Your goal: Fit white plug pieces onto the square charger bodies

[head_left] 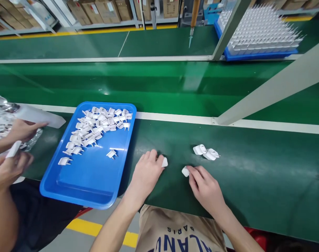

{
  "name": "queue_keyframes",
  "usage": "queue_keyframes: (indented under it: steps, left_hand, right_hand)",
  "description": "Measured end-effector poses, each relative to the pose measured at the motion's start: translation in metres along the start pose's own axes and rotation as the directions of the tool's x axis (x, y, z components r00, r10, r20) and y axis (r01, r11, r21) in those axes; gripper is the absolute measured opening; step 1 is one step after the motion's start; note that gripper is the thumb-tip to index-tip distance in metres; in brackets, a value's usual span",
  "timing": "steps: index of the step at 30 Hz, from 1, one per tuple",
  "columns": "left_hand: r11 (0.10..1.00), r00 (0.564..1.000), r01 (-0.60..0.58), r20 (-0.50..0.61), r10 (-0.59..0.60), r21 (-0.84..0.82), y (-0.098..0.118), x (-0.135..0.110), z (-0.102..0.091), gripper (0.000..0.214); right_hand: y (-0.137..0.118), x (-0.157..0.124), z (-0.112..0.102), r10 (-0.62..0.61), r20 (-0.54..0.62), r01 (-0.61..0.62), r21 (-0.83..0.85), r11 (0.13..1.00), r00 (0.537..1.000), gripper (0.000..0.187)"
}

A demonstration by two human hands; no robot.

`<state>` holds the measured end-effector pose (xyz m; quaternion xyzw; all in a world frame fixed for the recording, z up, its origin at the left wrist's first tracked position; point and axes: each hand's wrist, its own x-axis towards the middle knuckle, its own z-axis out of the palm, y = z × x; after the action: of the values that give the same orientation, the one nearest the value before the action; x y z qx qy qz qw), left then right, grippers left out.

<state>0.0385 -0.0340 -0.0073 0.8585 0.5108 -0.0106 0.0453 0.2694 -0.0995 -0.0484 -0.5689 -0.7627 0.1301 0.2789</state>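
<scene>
My left hand (148, 171) is closed around a small white plug piece (164, 162), low over the green bench. Between thumb and fingers, my right hand (205, 187) pinches a second white plug piece (185, 171). Just beyond my right hand, two white plug adapters (211, 154) lie against each other on the bench, with pins showing on one. To the left stands a blue tray (114, 189). A heap of white two-pin plug pieces (96, 122) fills its far part, and one lone plug piece (112, 154) lies nearer its middle.
At the left, a co-worker's hands (15, 157) hold white parts. A pale metal post (269, 84) slants up at the right. Across the green conveyor belt (159, 80), a blue tray holds rows of white pieces (264, 31), and a pointed tool (193, 24) hangs down.
</scene>
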Motion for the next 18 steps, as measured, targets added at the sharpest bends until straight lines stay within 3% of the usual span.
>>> queue_keyframes:
  steps: [3, 6, 10, 13, 18]
  left_hand:
    - [0.998, 0.999, -0.006, -0.039, 0.003, -0.069, 0.011, 0.005, 0.013, 0.017]
    - [0.971, 0.995, -0.016, -0.102, -0.009, -0.24, 0.013, 0.004, 0.028, 0.021]
    - [0.914, 0.997, 0.019, -0.057, -0.045, -0.405, 0.004, -0.009, 0.028, 0.032]
    - [0.898, 0.999, 0.036, -0.02, -0.05, -0.438, -0.004, -0.014, 0.022, 0.034]
    - [0.889, 0.991, 0.126, 0.018, -0.131, -0.44, 0.002, -0.007, 0.031, 0.026]
  right_hand:
    - [0.0, 0.002, 0.01, -0.098, 0.035, 0.103, -0.16, 0.982, 0.995, 0.023]
    - [0.0, 0.004, 0.013, -0.114, 0.036, 0.118, -0.144, 0.982, 0.993, 0.021]
    - [0.002, 0.007, 0.004, -0.009, 0.024, 0.006, 0.143, 0.99, 1.0, 0.019]
    - [0.002, 0.011, -0.003, 0.101, 0.08, -0.124, 0.373, 0.919, 0.992, 0.017]
    - [-0.003, 0.016, -0.003, 0.16, 0.112, -0.195, 0.49, 0.85, 0.981, 0.014]
